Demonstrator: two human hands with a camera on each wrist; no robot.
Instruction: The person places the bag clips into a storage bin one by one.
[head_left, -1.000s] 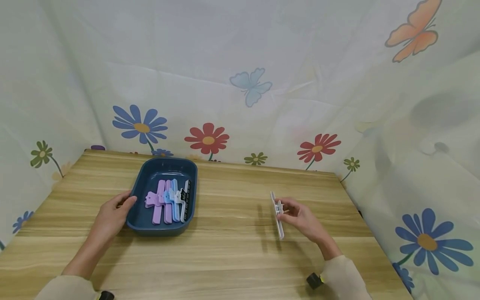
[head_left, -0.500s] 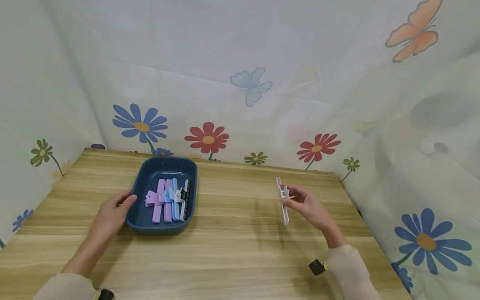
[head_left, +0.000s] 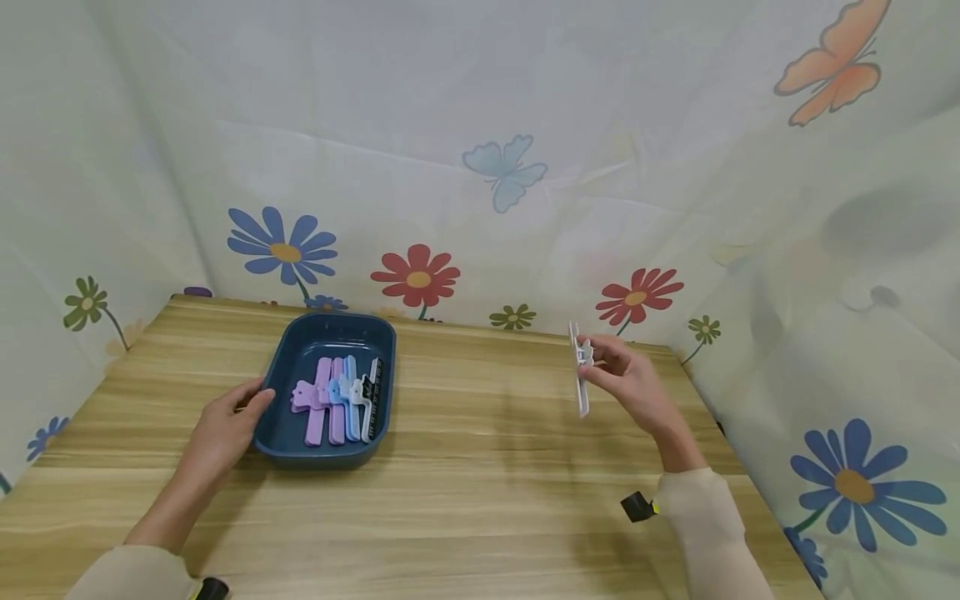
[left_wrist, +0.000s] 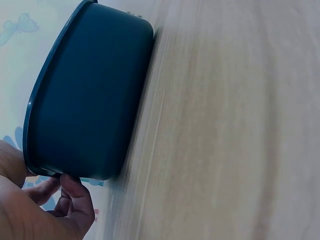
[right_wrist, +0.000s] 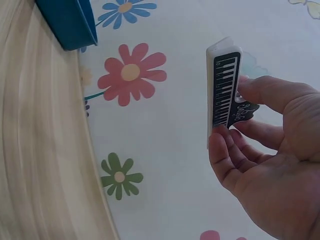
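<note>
In the head view, my left hand [head_left: 228, 425] grips the left rim of a dark blue tray [head_left: 322, 460], with curled fingers against its outer wall in the left wrist view. Inside the tray, several long-jawed clips lie side by side: purple clips [head_left: 315, 417], a blue clip [head_left: 350, 417] and a black-and-white clip [head_left: 372, 404]. Off to the right, my right hand [head_left: 633, 387] pinches a white clip [head_left: 581, 379] by its handles, above the table. The right wrist view shows black piano-key print on this clip [right_wrist: 226, 82].
The wooden table [head_left: 450, 467] has its back edge against a white cloth [head_left: 375, 167] printed with flowers and butterflies. The same cloth hangs on both sides. A black wrist device [head_left: 637, 506] sits by my right sleeve.
My right hand has lifted the white clip and moved it away from me and slightly to the right. My left hand and the tray have stayed in place.
</note>
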